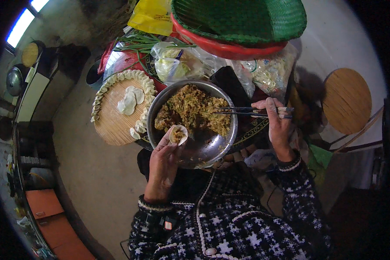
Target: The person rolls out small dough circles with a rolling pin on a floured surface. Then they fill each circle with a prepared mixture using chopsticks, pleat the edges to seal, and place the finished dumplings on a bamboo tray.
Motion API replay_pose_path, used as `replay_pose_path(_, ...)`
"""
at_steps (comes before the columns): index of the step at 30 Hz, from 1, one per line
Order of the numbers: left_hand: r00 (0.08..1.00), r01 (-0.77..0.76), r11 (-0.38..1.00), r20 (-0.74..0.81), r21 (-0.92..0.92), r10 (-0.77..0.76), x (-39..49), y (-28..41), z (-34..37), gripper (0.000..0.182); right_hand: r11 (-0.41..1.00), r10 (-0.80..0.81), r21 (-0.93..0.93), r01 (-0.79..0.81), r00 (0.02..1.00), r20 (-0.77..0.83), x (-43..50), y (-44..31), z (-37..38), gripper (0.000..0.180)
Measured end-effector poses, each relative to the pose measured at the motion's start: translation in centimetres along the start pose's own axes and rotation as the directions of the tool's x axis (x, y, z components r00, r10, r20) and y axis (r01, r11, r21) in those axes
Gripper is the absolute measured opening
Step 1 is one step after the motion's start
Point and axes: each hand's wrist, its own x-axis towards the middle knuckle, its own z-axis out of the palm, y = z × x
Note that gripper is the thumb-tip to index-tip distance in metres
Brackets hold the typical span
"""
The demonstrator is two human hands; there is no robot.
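Note:
A metal bowl (233, 130) holds a brown and green minced filling (190, 100), heaped towards its far side. Over the bowl's near left rim, my left hand (164, 159) holds a round dumpling wrapper (183, 141) with a dab of filling on it. My right hand (276, 126), right of the bowl, grips dark chopsticks (247, 111) whose tips reach over the filling. Left of the bowl lies a round wooden board (112, 130), ringed along much of its edge by folded dumplings (122, 75). A small pile of loose wrappers (130, 100) rests on it.
Beyond the bowl are a bagged cabbage (174, 65), green onions (139, 42), a clear bag of food (271, 71) and a black object (229, 83). A green basket (240, 39) sits in a red basin (227, 52). At the right is a round wooden lid or board (347, 100).

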Motion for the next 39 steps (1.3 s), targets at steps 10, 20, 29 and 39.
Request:
replay_pose_path(10,0.999,0.040,0.999,0.033,-0.019,-0.040,0.8,-0.3,0.9,0.058,0.987,0.051,0.155,-0.041,0.997,-0.058,-0.5,0.3,-0.2,0.041)
replay_pose_path(20,0.987,0.041,0.980,0.159,-0.192,-0.010,1.1,-0.1,1.1,0.060,0.753,-0.605,0.098,0.650,0.627,0.490,-2.8,-3.3,1.5,0.015)
replay_pose_path(29,0.987,-0.004,0.972,0.156,-0.235,0.042,1.6,0.1,0.1,0.057,0.773,-0.584,0.107,0.626,0.635,0.505,-2.5,-3.5,1.5,0.017)
replay_pose_path(39,0.987,-0.058,0.975,0.135,-0.214,0.088,0.8,0.2,0.9,0.060,0.849,0.077,0.511,-0.131,0.989,0.126,-3.0,-0.1,4.9,0.035)
